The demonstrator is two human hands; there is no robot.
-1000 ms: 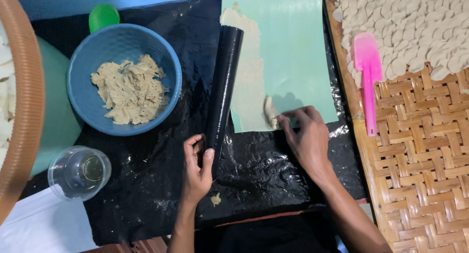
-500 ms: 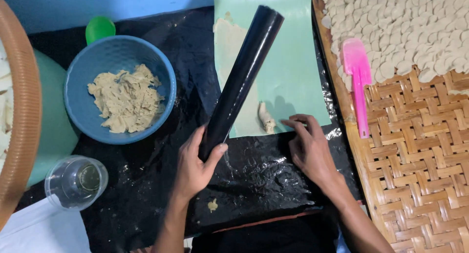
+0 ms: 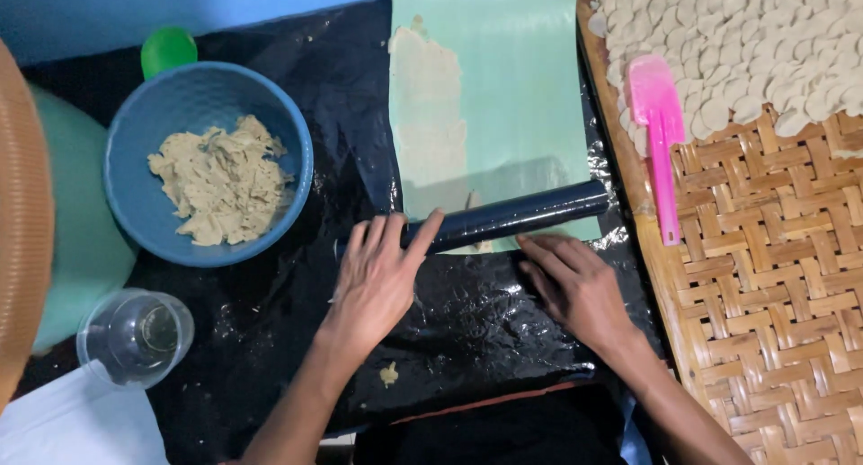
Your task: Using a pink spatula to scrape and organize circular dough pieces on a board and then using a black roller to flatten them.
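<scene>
A long, dark, glossy cylindrical rolling pin [image 3: 503,221] lies nearly crosswise on the near edge of a pale green rectangular mat [image 3: 503,97], with a thin smear of beige dough [image 3: 427,106] spread along the mat's left side. The left hand [image 3: 378,281] rests flat and open, fingers on the pin's left end. The right hand [image 3: 575,290] is open too, fingertips just beside the pin. Left sits a blue bowl of shredded dough [image 3: 211,164]; right, a pink plastic scraper [image 3: 658,132] on a woven bamboo tray [image 3: 773,294].

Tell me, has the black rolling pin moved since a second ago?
Yes. The black rolling pin swung from nearly upright beside the blue bowl to lying crosswise over the green sheet's near edge.
</scene>
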